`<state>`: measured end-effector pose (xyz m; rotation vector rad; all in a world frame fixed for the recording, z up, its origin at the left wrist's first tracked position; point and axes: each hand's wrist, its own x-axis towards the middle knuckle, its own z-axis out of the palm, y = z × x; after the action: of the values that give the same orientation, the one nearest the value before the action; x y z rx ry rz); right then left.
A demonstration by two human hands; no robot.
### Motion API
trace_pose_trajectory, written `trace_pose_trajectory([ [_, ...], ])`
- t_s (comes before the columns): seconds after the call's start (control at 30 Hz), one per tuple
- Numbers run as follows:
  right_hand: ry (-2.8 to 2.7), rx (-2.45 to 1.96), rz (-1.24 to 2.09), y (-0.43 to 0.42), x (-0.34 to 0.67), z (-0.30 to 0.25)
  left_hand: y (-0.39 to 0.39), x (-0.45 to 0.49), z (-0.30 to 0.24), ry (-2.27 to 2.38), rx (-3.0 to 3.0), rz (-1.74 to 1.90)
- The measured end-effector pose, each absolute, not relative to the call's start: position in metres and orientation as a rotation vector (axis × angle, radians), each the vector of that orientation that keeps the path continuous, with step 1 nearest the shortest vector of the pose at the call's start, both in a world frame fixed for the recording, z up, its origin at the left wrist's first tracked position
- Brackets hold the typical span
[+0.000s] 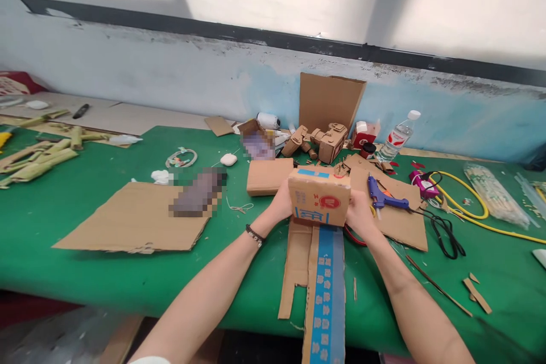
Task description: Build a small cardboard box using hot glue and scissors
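Note:
A small cardboard box (319, 196) with blue and red print is held up over the front of the green table. My left hand (282, 202) grips its left side, and my right hand (359, 215) grips the right side. Most of my fingers are hidden behind the box. Below it lies a cardboard strip (326, 296) with a blue printed band, reaching past the table edge. A plain, notched cardboard piece (296, 250) lies beside that strip. Just behind my left hand sits a second, plain cardboard box (268, 176).
Right of my hands, a blue glue gun (386, 196) rests on a cardboard sheet (409, 227), its black cable trailing right. A water bottle (396, 139) and cardboard models (330, 142) stand near the wall. A large cardboard sheet (136, 219) lies left on the green table (239, 261).

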<state>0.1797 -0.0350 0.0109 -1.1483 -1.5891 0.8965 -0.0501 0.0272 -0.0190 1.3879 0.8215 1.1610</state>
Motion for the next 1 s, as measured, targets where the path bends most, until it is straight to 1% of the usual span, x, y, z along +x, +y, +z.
trace_pose_trajectory([
  [0.13,-1.608,-1.143,0.899,-0.032,0.182,0.013,0.028,-0.05,-0.017,0.774,1.323,1.188],
  [0.3,-1.65,-1.072,0.952,-0.034,0.178,0.02,0.024,-0.055,-0.003,0.701,1.332,1.146],
  [0.47,-1.629,-1.069,0.937,-0.039,0.169,0.015,0.021,-0.055,0.008,0.701,1.277,1.221],
  [0.77,-1.662,-1.127,0.861,-0.033,0.178,0.012,0.022,-0.041,-0.014,0.764,1.216,1.277],
  [1.0,-1.658,-1.128,0.787,-0.02,0.194,0.008,0.036,-0.056,-0.006,0.767,1.428,1.234],
])
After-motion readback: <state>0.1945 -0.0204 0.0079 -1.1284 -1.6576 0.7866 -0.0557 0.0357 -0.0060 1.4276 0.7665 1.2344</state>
